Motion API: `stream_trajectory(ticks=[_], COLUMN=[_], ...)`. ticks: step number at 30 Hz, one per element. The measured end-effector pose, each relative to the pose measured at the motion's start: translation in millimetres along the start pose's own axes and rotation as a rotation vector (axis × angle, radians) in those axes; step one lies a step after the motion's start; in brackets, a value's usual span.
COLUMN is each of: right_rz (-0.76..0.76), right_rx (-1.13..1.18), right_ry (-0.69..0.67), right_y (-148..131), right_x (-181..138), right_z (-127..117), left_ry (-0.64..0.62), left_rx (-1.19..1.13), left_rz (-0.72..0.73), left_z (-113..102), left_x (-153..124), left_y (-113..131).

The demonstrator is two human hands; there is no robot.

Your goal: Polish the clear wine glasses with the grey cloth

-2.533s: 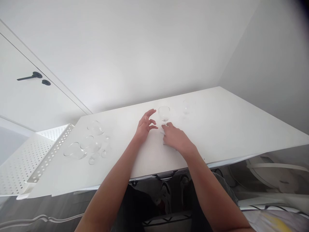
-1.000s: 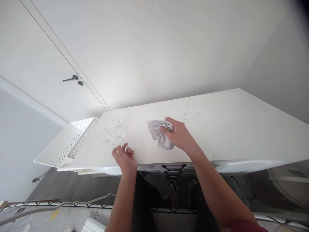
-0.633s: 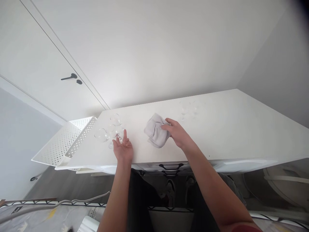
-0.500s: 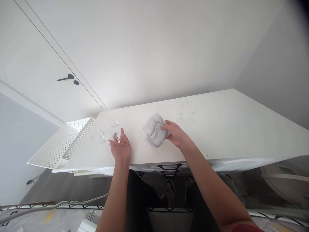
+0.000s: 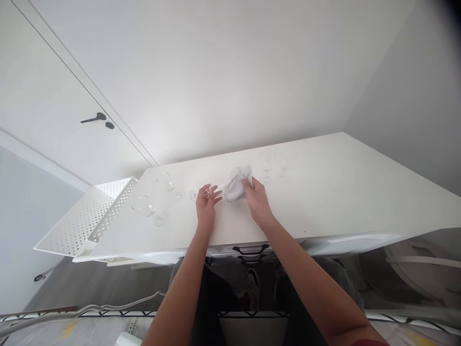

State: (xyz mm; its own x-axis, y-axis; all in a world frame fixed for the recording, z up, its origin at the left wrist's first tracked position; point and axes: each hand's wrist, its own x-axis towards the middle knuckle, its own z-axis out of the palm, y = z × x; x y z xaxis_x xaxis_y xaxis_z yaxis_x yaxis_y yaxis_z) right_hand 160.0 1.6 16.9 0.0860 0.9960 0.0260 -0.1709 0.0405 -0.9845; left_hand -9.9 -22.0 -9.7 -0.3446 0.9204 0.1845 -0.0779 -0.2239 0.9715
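Note:
My left hand (image 5: 206, 201) has its fingers closed round a clear wine glass (image 5: 216, 190), tipped on its side with its foot to the left and its bowl to the right. The grey-white cloth (image 5: 237, 184) is gripped in my right hand (image 5: 257, 198), and it meets the rim end of that glass. On the left part of the white cabinet top (image 5: 324, 192) stand two more stemmed glasses, a front one (image 5: 145, 206) and a back one (image 5: 167, 181). Beyond my right hand are faint stemmed glasses (image 5: 267, 164) near the back edge.
A white perforated shelf (image 5: 77, 223) adjoins the cabinet's left end. Black drawer handles (image 5: 251, 250) stick out along the front. The wall rises behind, and a door with a black handle (image 5: 93, 117) is at the left. A white cable (image 5: 108, 307) runs low at the left.
My left hand has taken one wine glass from the left group and brought it rightward to the cloth. My right hand has raised the cloth slightly and turned it toward the glass.

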Motion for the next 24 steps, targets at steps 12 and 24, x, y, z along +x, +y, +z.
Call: stream_trajectory(ticks=[12,24], right_rz=[-0.501,0.162], right_rx=[-0.485,0.498], right_ry=[-0.498,-0.263], right_y=[-15.6,-24.4], right_x=[-34.1,-10.7], right_z=[17.5,-4.0], left_ry=[-0.119,-0.449], left_rx=[-0.152,0.024], left_rz=[-0.009,0.172], left_z=[3.9,27.7], left_x=[-13.2,8.5], left_y=[15.8,57.7])
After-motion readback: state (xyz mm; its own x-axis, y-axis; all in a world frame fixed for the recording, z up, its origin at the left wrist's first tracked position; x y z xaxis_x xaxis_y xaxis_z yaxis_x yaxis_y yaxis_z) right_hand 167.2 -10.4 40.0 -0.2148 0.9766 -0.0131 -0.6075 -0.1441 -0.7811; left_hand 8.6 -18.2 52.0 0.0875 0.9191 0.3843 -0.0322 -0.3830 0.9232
